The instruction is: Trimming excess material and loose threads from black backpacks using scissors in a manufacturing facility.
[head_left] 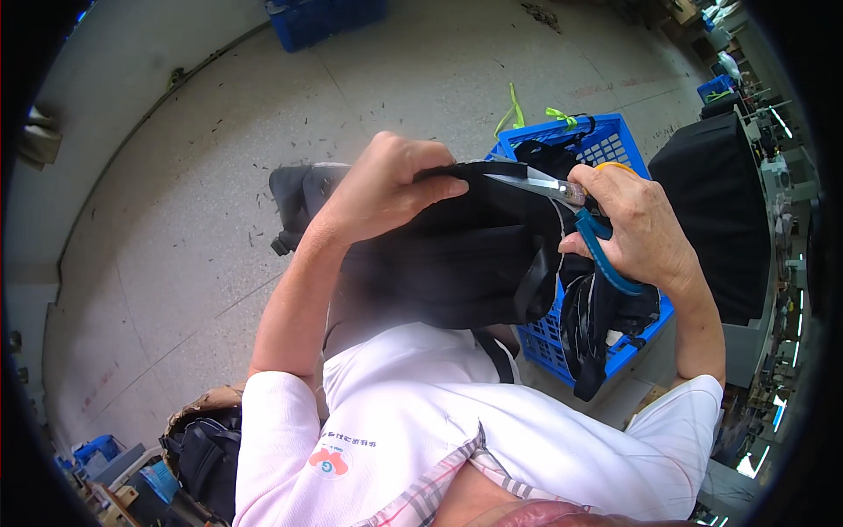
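A black fabric piece with straps, like a bag [439,272], lies across my lap and hangs before me. My left hand [395,180] pinches its upper edge between thumb and fingers. In my right hand [637,220] is a pair of scissors [600,250] with a teal handle loop and some yellow on the other side. The blades point left, along the fabric's top edge, close to the pinched spot. Whether the blades touch the cloth is hard to tell.
To the right stands a blue plastic crate [632,145] holding black pieces, with green ties on its rim. Beyond it is a black-covered surface [716,211]. A carton of black items [202,448] sits at lower left. Another blue bin [325,22] is far ahead; dark scraps litter the floor.
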Tool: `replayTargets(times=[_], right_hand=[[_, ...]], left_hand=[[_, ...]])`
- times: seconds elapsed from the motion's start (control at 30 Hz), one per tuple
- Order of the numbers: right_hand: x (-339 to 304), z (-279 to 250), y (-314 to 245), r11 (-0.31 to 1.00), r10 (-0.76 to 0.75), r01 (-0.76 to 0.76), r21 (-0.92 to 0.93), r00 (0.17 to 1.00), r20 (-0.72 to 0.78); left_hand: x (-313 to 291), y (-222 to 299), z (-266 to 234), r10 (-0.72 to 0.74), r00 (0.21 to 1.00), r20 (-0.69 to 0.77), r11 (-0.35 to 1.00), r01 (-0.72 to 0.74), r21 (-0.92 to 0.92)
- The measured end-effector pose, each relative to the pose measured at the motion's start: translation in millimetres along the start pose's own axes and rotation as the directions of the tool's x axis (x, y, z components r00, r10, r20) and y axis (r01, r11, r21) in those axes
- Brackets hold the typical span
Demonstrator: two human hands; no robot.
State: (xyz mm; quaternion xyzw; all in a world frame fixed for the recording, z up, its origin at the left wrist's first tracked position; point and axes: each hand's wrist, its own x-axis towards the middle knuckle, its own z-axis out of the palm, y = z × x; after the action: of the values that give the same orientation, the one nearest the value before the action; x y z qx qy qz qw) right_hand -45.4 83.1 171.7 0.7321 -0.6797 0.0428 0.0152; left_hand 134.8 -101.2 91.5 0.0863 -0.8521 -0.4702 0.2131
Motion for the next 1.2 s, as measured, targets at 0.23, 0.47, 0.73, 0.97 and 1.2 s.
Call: replayTargets(times=[0.23,0.47,0.73,0.97,1.2], right_hand=[[-3.6,2.6,4.3,0.997,0.066,-0.069,0.028,0.992,0.106],[3.9,6.7,7.1,0.988,0.006,-0.017,0.151,0.998,0.069],[7.0,3.4,10.8,0.97,0.044,-0.121,0.21,0.939,0.342],[7.3,3.6,11.6,0.96,0.011,-0.106,0.259,0.939,0.345],[13.1,7.2,16.6,0.971,-0.068,-0.014,0.241,0.941,0.33]], left_hand=[[-0.8,-3.9,0.7,0.002,1.0,-0.013,1.0,-0.002,-0.022],[-5.2,-3.7,8.3,0.006,0.999,0.031,0.998,-0.003,-0.07],[-9.4,-6.0,13.2,0.051,0.999,0.008,0.997,-0.051,-0.065],[-12.0,-4.0,12.9,-0.034,0.997,0.068,0.989,0.043,-0.144],[-10.2,-5.1,18.8,-0.119,0.988,0.097,0.963,0.139,-0.229]])
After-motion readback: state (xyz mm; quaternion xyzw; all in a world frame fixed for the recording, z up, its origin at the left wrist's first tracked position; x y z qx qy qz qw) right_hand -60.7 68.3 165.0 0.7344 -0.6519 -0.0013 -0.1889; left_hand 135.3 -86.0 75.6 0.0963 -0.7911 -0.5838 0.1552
